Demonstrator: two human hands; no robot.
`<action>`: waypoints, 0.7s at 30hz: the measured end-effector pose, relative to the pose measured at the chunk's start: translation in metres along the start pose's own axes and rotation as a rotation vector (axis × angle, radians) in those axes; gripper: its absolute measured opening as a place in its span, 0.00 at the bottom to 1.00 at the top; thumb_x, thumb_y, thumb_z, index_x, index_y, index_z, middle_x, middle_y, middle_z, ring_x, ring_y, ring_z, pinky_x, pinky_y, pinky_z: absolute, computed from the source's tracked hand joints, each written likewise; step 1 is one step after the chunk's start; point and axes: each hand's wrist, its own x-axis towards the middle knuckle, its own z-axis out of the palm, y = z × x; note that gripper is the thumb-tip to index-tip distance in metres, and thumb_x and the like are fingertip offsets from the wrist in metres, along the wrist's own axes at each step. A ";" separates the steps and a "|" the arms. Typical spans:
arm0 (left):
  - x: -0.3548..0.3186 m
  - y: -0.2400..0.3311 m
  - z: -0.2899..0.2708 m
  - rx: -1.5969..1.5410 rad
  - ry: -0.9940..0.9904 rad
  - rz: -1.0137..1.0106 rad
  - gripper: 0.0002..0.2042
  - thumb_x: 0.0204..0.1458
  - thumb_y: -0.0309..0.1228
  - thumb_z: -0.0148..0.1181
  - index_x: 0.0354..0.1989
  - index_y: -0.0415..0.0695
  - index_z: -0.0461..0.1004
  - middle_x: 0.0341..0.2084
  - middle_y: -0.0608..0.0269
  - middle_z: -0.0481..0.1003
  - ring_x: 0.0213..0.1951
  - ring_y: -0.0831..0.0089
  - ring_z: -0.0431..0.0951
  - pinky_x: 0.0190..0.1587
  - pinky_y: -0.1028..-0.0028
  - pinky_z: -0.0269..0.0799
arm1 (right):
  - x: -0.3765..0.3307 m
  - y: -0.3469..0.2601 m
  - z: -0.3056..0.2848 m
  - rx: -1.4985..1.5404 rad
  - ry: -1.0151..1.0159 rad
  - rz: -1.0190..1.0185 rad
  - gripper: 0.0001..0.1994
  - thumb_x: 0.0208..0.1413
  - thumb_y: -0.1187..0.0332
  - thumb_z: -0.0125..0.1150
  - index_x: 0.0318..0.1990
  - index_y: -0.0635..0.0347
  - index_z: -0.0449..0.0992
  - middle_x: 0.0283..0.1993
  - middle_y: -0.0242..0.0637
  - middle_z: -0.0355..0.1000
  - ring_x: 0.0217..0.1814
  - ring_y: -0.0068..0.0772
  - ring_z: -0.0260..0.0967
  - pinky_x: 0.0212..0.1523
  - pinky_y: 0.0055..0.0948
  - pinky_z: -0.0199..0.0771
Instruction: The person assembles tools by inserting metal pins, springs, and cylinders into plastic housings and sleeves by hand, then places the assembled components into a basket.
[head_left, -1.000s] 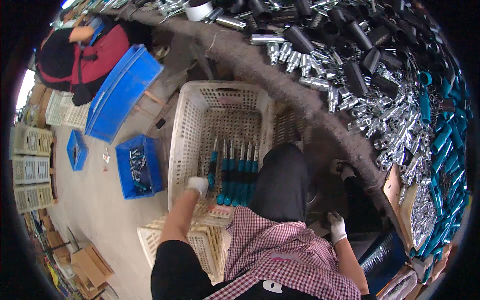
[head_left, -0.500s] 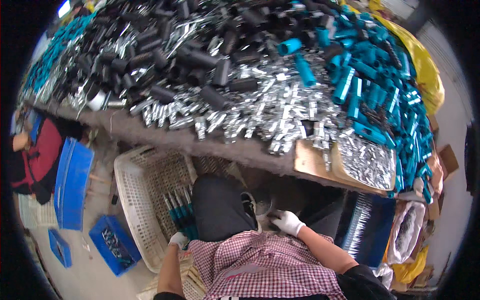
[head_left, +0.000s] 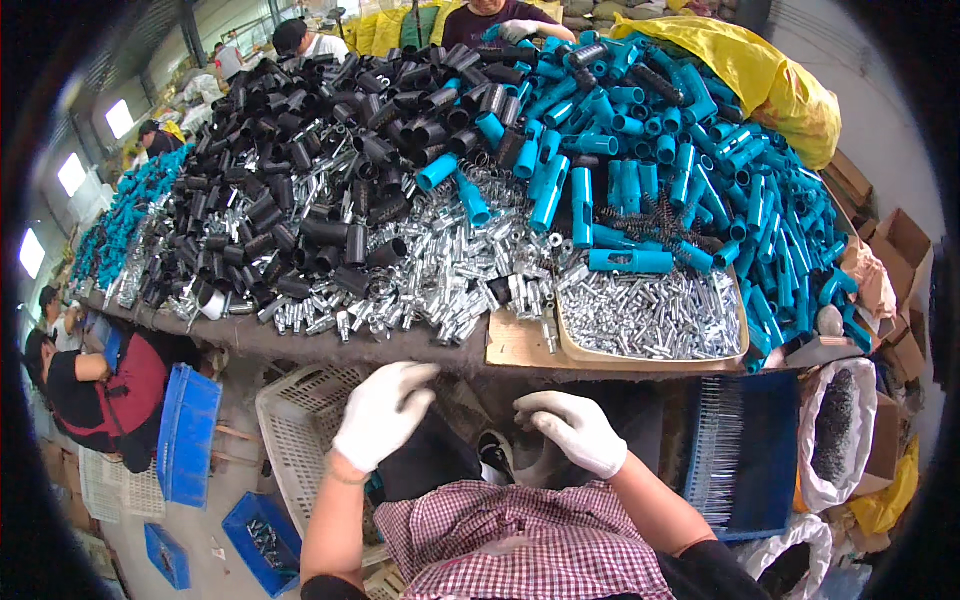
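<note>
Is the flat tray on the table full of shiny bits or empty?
Full. The tray is heaped with small silver metal pieces, almost to its rim.

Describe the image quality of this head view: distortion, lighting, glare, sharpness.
Head view: strong fisheye, the table edge bows and black corners frame the picture; bright windows at left blow out; the silver metal parts glint; both gloved hands, left hand and right hand, look sharp, not blurred.

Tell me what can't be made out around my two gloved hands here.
Head view only:
- Left hand: palm faces down, so any contents are hidden.
- Right hand: curled fingers hide any grip.
- White basket: inside blocked by arm and lap.
- Small silver parts: too small to identify.
</note>
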 end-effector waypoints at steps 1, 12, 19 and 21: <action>0.016 0.012 0.005 -0.014 -0.019 0.053 0.14 0.50 0.28 0.61 0.46 0.40 0.77 0.41 0.51 0.78 0.45 0.55 0.78 0.50 0.66 0.73 | -0.001 0.003 -0.004 0.053 0.026 -0.011 0.14 0.60 0.66 0.53 0.50 0.61 0.76 0.46 0.45 0.77 0.49 0.41 0.76 0.52 0.33 0.73; 0.089 0.031 0.017 0.102 -0.129 0.023 0.12 0.52 0.33 0.59 0.44 0.45 0.79 0.35 0.53 0.78 0.39 0.57 0.79 0.44 0.64 0.75 | -0.002 0.019 -0.016 0.215 0.072 0.075 0.13 0.60 0.68 0.53 0.48 0.64 0.77 0.43 0.42 0.78 0.45 0.31 0.74 0.51 0.28 0.71; 0.151 -0.099 -0.093 0.208 0.383 -0.257 0.13 0.51 0.36 0.56 0.38 0.45 0.82 0.38 0.53 0.81 0.43 0.57 0.80 0.49 0.65 0.74 | 0.020 0.019 -0.003 0.289 -0.003 0.030 0.15 0.62 0.64 0.53 0.47 0.68 0.77 0.40 0.40 0.77 0.43 0.29 0.74 0.47 0.28 0.72; 0.173 -0.132 -0.110 0.320 0.416 -0.331 0.13 0.49 0.35 0.56 0.39 0.45 0.82 0.38 0.53 0.81 0.43 0.57 0.80 0.50 0.65 0.74 | 0.027 0.018 0.003 0.341 -0.045 0.028 0.18 0.63 0.61 0.55 0.48 0.70 0.76 0.39 0.40 0.77 0.41 0.28 0.74 0.45 0.27 0.73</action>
